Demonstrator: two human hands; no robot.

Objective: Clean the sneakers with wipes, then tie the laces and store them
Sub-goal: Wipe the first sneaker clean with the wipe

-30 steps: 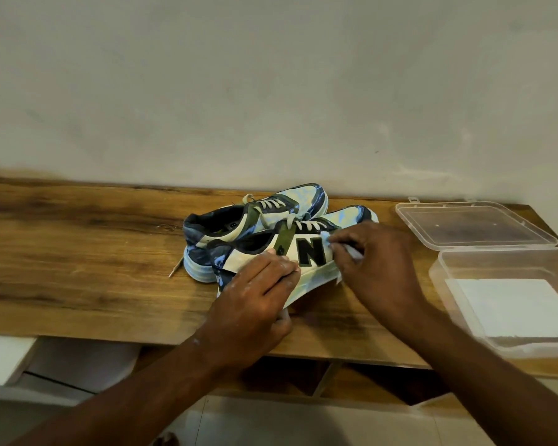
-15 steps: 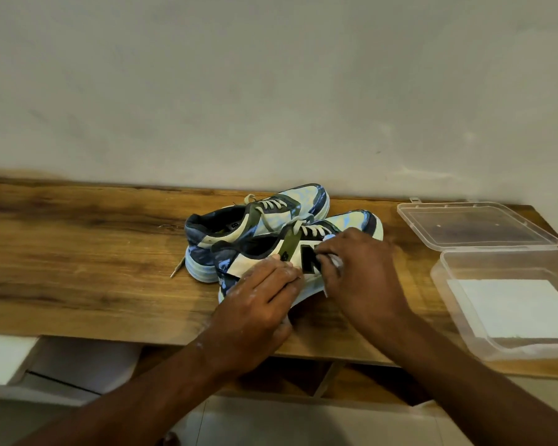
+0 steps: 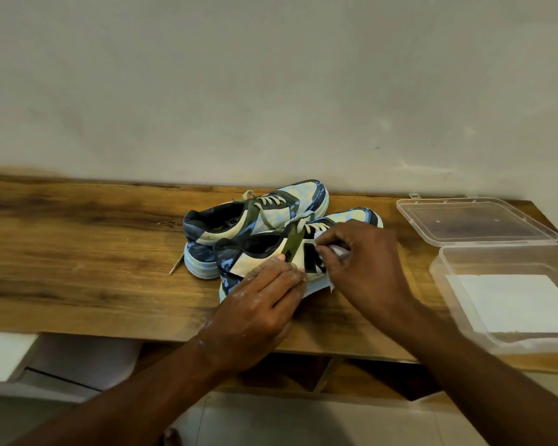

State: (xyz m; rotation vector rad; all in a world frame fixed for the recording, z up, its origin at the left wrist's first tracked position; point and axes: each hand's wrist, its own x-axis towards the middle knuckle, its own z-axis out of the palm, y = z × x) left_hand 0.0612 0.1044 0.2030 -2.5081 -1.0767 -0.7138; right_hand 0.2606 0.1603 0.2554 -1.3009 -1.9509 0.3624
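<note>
We see the near sneaker [image 3: 264, 252] lying on the wooden counter [image 3: 78, 268], tipped a little toward us so its cream side with the black letter faces up. Our right hand [image 3: 364, 265] pinches a crumpled white wipe [image 3: 337, 251] between thumb and curled fingers [image 3: 327, 243] and presses it on the shoe's side, right at the black letter. Our left hand [image 3: 261, 300] lies flat over the heel end of the same shoe's side and sole, its fingers [image 3: 284, 272] straight and pressed together, with pale smears on the knuckles. The far sneaker [image 3: 255, 217] stands upright just behind, touching the near one, toes pointing right toward the wall [image 3: 271, 91]; one loose lace end [image 3: 177, 263] trails onto the counter at its heel. Well to the right, near the counter's edge, we see a clear plastic box [image 3: 438, 275] with a stack of white wipes [image 3: 512, 300] inside, its hinged lid [image 3: 474, 220] lying open behind it
</note>
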